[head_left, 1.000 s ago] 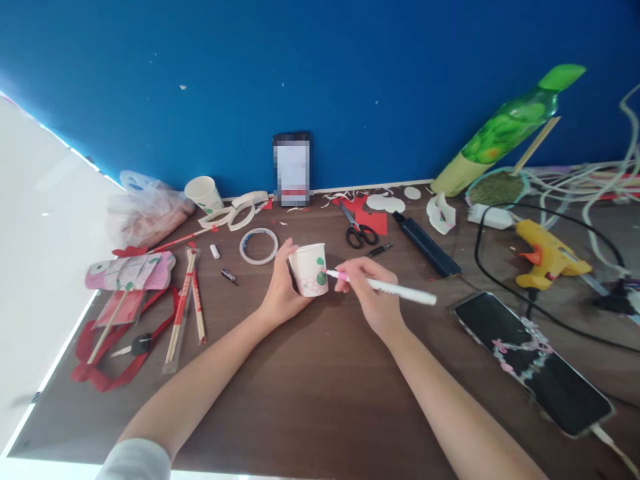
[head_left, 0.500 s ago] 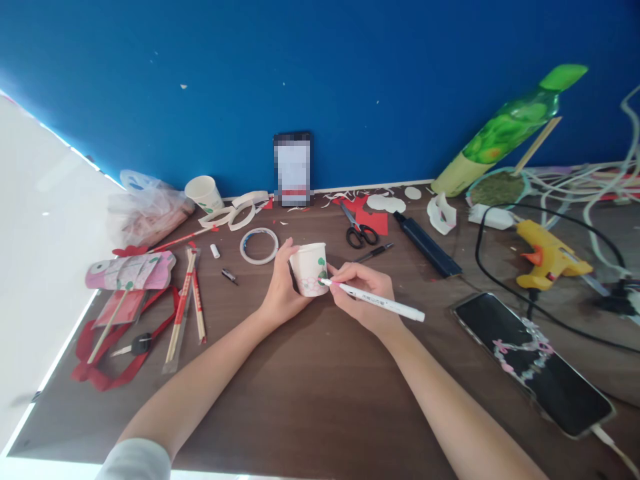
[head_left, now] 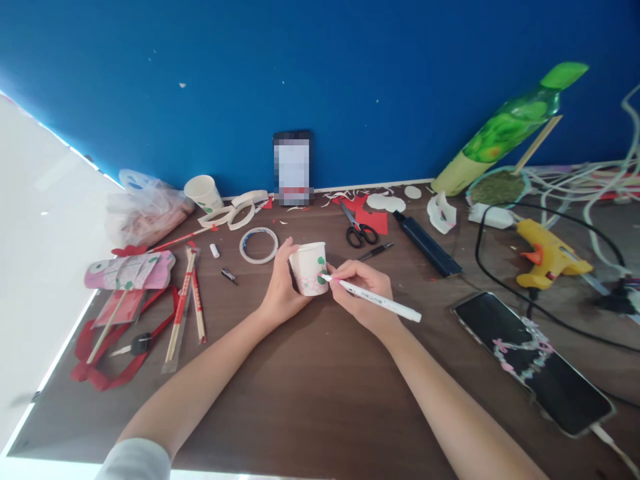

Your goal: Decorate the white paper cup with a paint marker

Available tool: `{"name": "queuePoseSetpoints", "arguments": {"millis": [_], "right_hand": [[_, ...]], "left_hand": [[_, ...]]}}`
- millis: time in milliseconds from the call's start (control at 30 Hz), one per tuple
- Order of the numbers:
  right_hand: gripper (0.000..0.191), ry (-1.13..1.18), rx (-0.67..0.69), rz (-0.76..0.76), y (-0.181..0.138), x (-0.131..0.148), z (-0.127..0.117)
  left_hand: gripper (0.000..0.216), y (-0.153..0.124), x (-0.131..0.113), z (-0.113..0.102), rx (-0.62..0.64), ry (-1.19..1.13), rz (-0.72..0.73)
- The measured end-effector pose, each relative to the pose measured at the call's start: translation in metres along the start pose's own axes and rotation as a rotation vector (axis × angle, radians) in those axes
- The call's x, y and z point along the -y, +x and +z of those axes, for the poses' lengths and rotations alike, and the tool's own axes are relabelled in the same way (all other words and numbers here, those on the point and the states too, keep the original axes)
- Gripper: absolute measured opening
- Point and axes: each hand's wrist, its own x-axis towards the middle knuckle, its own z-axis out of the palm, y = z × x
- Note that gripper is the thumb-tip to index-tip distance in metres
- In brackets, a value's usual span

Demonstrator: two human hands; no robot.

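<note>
A blue wall fills the far side, and below it spreads my brown tabletop. At the far right a green bottle leans against the wall; on the near right lies a black phone, with a yellow glue gun just beyond it. My left hand is closed around the left side of a white paper cup, mid-table, its rim up and its side printed with green and pink. My right hand has its fingers pinched together on a white marker, the tip aimed left at the green print; I can't quite tell whether it touches the paper. Beyond my right hand rest the black-handled scissors, and to the left of the cup, a tape roll. Smallest, farther left, is a white cap.
</note>
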Motion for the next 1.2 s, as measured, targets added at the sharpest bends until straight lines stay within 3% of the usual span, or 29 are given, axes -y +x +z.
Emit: {"name": "queuePoseSetpoints", "arguments": {"millis": [700,900,1200], "right_hand": [[0.023,0.123,0.053,-0.003,0.002,-0.0053,-0.0021],[0.016,0.234,0.024,0.012,0.0038,-0.0068,-0.0039],[0.016,0.061,0.049,0.013,-0.0032,-0.0011,0.0021]], "left_hand": [[0.088,0.0011,0.002,0.0011,-0.005,-0.018,0.035],[0.089,0.0007,0.0019,0.0016,-0.011,-0.014,0.031],[0.089,-0.0004,-0.0002,-0.0004,0.002,0.016,0.018]]}}
